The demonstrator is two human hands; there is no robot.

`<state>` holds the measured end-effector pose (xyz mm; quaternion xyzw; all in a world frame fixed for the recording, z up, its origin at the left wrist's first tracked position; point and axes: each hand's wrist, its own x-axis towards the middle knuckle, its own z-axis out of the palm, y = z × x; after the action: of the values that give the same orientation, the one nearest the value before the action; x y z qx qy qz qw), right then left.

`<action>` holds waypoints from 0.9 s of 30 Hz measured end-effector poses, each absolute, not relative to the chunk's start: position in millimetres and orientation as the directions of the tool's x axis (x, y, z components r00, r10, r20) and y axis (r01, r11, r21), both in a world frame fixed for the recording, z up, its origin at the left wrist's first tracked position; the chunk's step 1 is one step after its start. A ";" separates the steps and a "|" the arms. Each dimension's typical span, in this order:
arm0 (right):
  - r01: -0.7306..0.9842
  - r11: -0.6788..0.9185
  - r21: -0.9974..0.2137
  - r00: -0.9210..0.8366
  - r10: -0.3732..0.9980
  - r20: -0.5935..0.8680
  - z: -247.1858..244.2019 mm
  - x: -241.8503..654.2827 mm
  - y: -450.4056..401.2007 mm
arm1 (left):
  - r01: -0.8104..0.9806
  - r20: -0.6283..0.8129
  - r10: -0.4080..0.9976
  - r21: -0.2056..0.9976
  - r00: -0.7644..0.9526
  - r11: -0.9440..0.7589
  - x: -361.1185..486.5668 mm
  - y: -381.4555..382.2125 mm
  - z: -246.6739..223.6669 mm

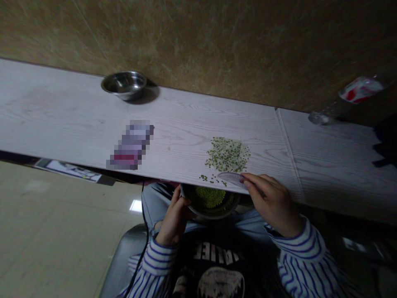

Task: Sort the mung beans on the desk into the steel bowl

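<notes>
My left hand (175, 215) is closed on the rim of a metal bowl (217, 215), held below the table's front edge. Green mung beans (209, 197) lie in this bowl. Between the thumb and fingers of my right hand (273, 200) is a flat, pale, rounded piece (231, 178), its exact kind unclear. It rests at the table edge, just above the bowl. Beyond it, a spread pile of mung beans mixed with white grains (228, 154) covers a patch of the tabletop. A few loose beans (204, 177) lie nearer the edge, to the left of the pale piece.
An upright steel bowl (124, 86) stands by the wall at the back left. Left of the pile lies a blurred-out phone-shaped object (132, 145). A plastic bottle (347, 101) leans or lies at the right. Under the tabletop (180, 136), a shelf holds a printed item (74, 170).
</notes>
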<state>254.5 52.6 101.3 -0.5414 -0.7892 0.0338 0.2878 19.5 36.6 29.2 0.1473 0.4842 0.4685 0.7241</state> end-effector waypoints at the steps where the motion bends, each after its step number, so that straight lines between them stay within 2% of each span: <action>1: 0.832 0.418 -0.364 -0.256 0.872 0.417 100.8 254.5 53.1 | -0.542 -0.562 0.822 0.664 0.094 0.516 19.7 36.6 29.4; 22: 0.805 0.452 -0.384 -0.283 0.862 0.422 98.3 248.4 57.3 | -0.529 -0.570 0.817 0.669 0.085 0.522 20.6 36.3 28.1; 27: 0.829 0.418 -0.372 -0.249 0.870 0.425 98.1 252.7 58.8 | -0.528 -0.565 0.820 0.671 0.089 0.520 19.4 35.3 28.7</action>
<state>252.7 58.8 98.1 -0.5381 -0.7895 0.0356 0.2932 19.4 35.3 28.7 0.1498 0.4877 0.4663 0.7227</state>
